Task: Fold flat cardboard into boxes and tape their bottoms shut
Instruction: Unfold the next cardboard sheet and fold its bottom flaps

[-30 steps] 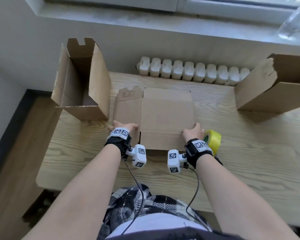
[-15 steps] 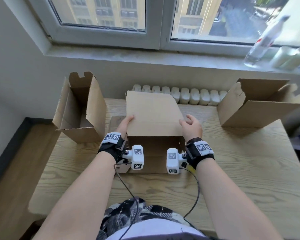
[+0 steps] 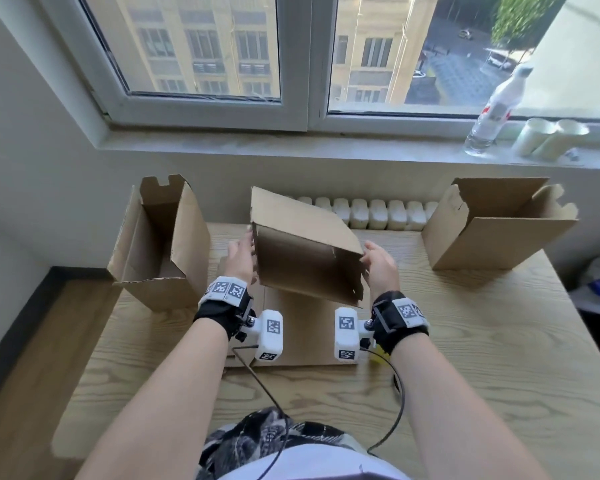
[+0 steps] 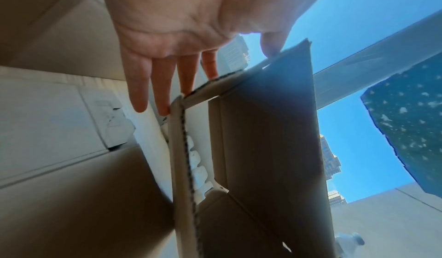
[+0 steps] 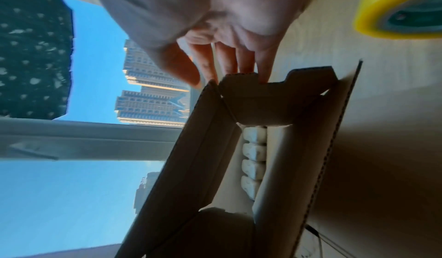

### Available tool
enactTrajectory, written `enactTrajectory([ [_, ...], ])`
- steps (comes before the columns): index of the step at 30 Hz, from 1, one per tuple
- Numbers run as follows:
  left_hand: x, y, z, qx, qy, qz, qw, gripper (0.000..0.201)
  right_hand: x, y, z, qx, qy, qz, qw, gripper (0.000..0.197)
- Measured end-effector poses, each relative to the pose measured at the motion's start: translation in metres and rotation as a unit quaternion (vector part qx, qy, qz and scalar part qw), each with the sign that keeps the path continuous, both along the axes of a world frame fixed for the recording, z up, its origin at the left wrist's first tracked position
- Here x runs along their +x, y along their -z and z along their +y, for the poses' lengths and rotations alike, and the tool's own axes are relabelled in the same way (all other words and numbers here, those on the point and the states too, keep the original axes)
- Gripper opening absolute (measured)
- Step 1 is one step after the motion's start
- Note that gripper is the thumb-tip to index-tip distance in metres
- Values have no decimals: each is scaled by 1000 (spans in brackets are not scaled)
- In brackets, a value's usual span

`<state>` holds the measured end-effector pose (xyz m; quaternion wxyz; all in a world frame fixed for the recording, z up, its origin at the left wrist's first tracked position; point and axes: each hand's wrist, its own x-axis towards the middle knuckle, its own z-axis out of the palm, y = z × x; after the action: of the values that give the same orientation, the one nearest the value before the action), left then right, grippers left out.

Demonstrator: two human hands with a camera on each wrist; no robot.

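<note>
This was a plain room high up in a city building, more a spare room or small office than a workshop. A wide white-framed window [image 3: 291,64] looked out on tall apartment blocks and a street far below. Under its grey sill [image 3: 291,147] a white radiator [image 3: 378,213] ran along the wall, behind the far edge of a light wood-grain counter [image 3: 499,341]. The walls were bare and pale, and the floor at the counter's left edge was brown wood with a dark skirting. A plastic bottle [image 3: 492,112] and paper cups [image 3: 548,136] lay on the sill's right end. Opened cardboard boxes [image 3: 160,244] stood at the counter's far corners.
</note>
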<state>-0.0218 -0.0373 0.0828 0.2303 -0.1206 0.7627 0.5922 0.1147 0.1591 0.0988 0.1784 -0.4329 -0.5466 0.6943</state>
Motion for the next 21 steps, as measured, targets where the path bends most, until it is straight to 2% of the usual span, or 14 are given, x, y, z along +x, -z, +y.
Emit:
enactTrajectory([
  [2, 10, -25, 4, -10, 9, 38, 999, 101, -5, -8, 4, 57, -41, -8, 998, 60],
  [3, 11, -31, 5, -25, 23, 56, 998, 99, -8, -12, 5, 74, -55, -6, 996, 64],
  [4, 14, -41, 6, -48, 44, 71, 995, 86, -10, -16, 6, 94, -65, -7, 993, 66],
  [6, 18, -54, 9, -105, 75, 117, 985, 45, -13, -20, 7, 140, -76, -8, 987, 68],
  [7, 17, -56, 11, -145, 74, 148, 976, 34, -14, -22, 7, 162, -82, -11, 983, 67],
  [10, 14, -59, 13, -230, 50, 222, 946, 36, -12, -20, 7, 211, -81, -41, 973, 61],
  [14, 11, -78, 14, -214, 28, 335, 917, 22, -12, -27, 23, 248, -33, -40, 967, 43],
  [16, 8, -95, 14, -209, 9, 370, 905, 21, -16, -44, 34, 225, -20, 4, 974, 42],
  [18, 4, -112, 14, -208, -11, 370, 905, 22, -21, -65, 41, 194, -21, 56, 979, 41],
  [21, 4, -120, 17, -224, -24, 333, 916, 21, -23, -80, 42, 202, -10, 86, 976, 31],
])
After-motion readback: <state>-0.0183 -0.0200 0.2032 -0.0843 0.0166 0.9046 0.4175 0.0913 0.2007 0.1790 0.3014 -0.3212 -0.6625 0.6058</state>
